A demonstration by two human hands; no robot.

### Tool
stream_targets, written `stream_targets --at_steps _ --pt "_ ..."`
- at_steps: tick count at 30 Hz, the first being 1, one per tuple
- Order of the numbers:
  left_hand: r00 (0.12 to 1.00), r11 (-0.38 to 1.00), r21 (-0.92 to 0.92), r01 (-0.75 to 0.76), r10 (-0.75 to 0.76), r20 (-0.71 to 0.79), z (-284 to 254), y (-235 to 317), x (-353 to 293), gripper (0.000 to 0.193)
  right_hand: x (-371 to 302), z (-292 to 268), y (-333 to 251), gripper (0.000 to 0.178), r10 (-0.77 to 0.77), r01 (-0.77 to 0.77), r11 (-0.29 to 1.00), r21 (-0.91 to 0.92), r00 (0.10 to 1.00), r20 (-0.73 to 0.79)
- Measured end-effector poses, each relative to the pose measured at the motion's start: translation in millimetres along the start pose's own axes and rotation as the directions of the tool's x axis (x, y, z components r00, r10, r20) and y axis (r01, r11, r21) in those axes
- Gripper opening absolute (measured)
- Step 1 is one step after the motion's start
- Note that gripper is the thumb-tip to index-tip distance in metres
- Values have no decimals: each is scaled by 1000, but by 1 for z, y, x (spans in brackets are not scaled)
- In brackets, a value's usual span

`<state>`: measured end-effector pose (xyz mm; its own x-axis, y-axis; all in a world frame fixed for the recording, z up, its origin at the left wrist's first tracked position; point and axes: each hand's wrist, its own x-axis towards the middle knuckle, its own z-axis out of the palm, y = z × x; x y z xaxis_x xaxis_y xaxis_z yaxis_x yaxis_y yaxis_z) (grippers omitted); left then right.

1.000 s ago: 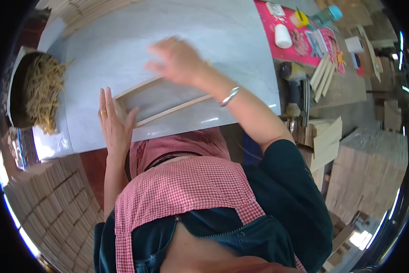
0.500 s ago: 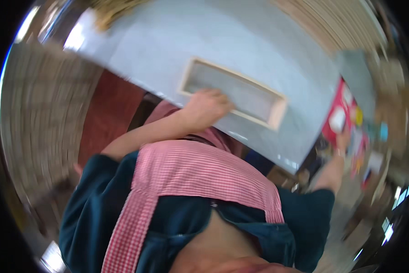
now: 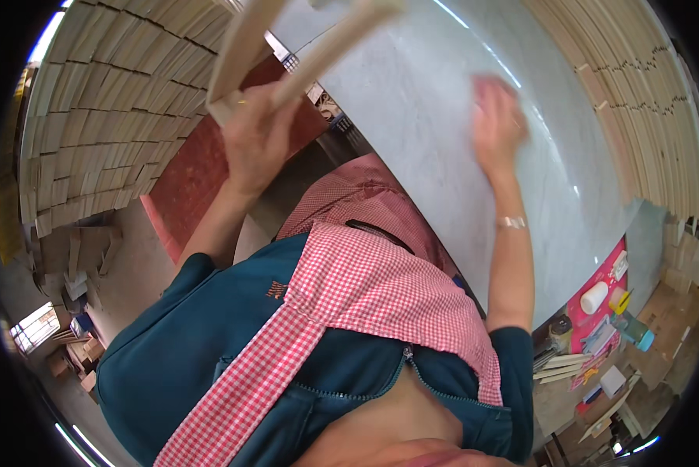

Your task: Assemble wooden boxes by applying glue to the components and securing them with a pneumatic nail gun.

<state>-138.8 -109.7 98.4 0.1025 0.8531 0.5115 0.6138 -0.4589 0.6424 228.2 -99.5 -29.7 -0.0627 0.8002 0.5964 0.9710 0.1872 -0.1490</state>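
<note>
Lifted off the table [image 3: 435,156] within the last half second, a wooden frame [image 3: 328,53] now tilts above the table's left edge. Stacked wood [image 3: 116,117] stands left of the table, a red panel [image 3: 190,183] between them. The left hand [image 3: 256,144] clasps one end of the frame. Over the table, the right hand [image 3: 497,121] blurs, its finger spread impossible to tell. By the table's near right corner, a white bottle [image 3: 595,297] rests on a pink mat [image 3: 579,325].

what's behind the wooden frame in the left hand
Stacked wood and a red surface show behind the wooden frame, plus the grey table. What its sides and the left hand cover cannot be seen.
</note>
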Motion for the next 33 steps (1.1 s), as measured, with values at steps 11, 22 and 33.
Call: stream_targets --at_steps 11,22,33 --pt "973 987 88 136 -116 -197 -47 -61 12 14 65 26 -180 18 -146 58 614 787 988 41" --pt "990 999 -42 34 -39 -132 -21 -69 39 12 126 148 -200 24 -182 250 870 425 964 -195" --pt "994 981 -190 -28 47 96 26 -66 27 12 -131 -141 -99 55 580 -538 792 -289 811 80"
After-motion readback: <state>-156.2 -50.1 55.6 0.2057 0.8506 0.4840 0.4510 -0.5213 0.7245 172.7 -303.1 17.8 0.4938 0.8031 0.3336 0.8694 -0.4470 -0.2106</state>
